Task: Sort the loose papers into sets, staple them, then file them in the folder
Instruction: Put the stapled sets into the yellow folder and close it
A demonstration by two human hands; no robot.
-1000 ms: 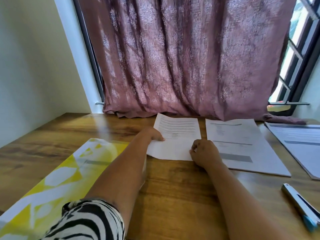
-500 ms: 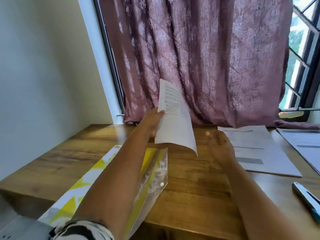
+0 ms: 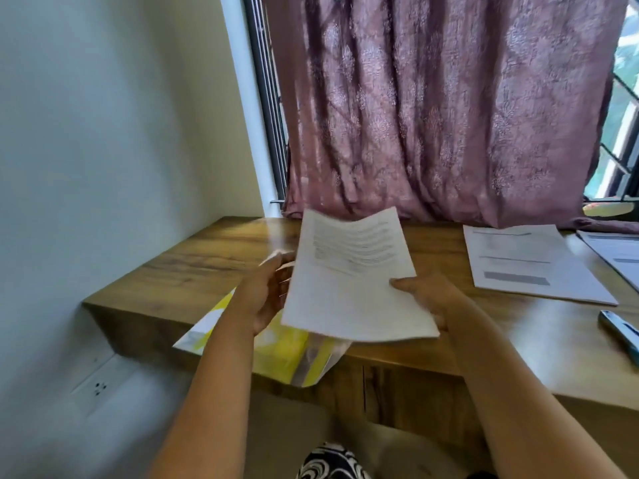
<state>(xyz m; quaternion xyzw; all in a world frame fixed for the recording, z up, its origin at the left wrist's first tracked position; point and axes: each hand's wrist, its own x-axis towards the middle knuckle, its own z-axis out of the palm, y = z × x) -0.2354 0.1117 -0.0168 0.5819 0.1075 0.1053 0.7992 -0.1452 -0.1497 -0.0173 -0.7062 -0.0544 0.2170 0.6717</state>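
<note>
Two hands are on the job, and only your right hand has a sure hold: its thumb lies on top of the paper set at the sheets' 3 o'clock edge with the fingers curled underneath, pinching the set and carrying it in the air above the front of the wooden desk. Your left hand sits at the set's 9 o'clock edge, fingers fairly straight and relaxed; motion blur hides whether they touch the paper, but they grip nothing. Below the set, toward 6 and 7 o'clock, the yellow plastic folder lies on the desk with its clear flap overhanging the front edge, partly hidden by your left forearm. This reads as the filing step for this set; whether it is already stapled cannot be seen. Your next move would call for the left hand to drop to the folder and lift its flap or hold its mouth open, while the right hand tilts the set and slides it in by one edge. Further out, at 2 o'clock, another paper stack lies flat on the desk, a third stack sits just beyond it at the frame edge, and the stapler rests at 3 o'clock, so more sets appear to be waiting.
</note>
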